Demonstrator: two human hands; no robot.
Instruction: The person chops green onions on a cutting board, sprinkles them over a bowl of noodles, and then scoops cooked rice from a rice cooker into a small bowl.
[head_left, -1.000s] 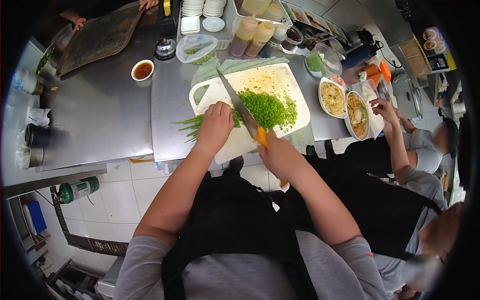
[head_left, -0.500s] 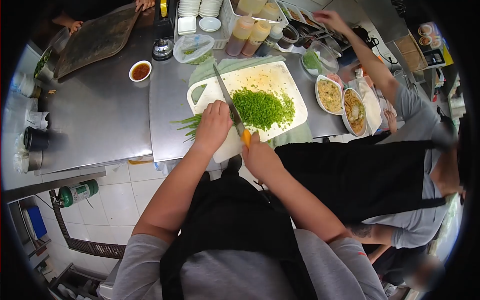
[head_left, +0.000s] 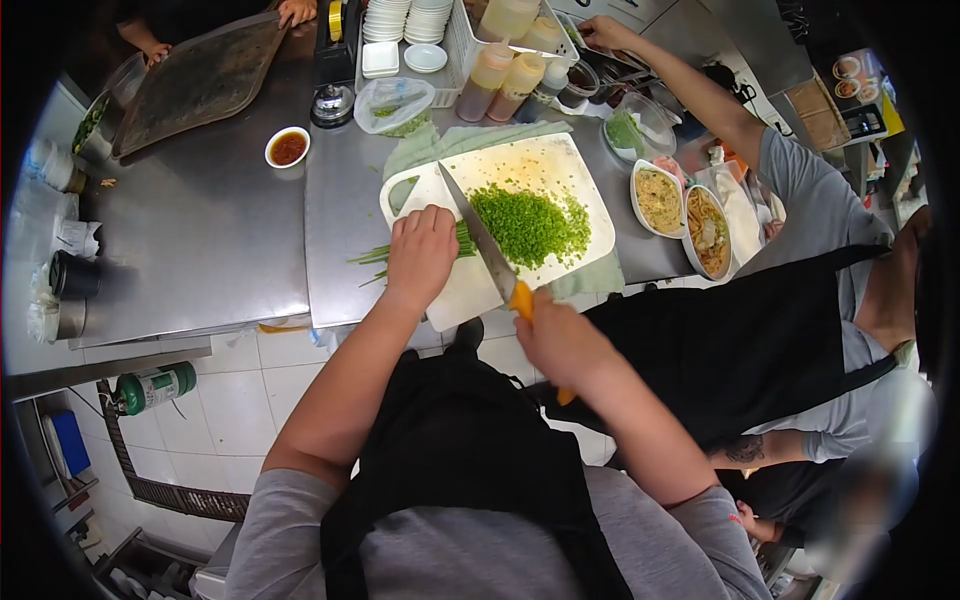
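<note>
My right hand [head_left: 562, 335] is wrapped round the yellow handle of a long kitchen knife [head_left: 483, 238]. The blade slants up and left across the white cutting board [head_left: 465, 290], between my left hand and a heap of finely chopped green onions [head_left: 528, 226]. Bent fingers of my left hand [head_left: 422, 255] press a bunch of uncut green onions [head_left: 375, 258] onto the board. Cut ends show just right of my fingers, beside the blade; long stalks stick out past the board's left edge. A green cloth [head_left: 415, 150] lies beneath the board.
Two bowls of food [head_left: 660, 198] stand right of the board, near a co-worker's outstretched arm [head_left: 700, 95]. Sauce bottles [head_left: 487, 82] and a bag of greens [head_left: 395, 105] are behind it. Left are a sauce dish [head_left: 288, 147] and a dark tray [head_left: 200, 85] touched by another person's hands.
My right hand has drawn the knife down and right, toward me. My left hand stays on the green onions, with more of their cut ends showing. The co-worker's hand has moved left.
</note>
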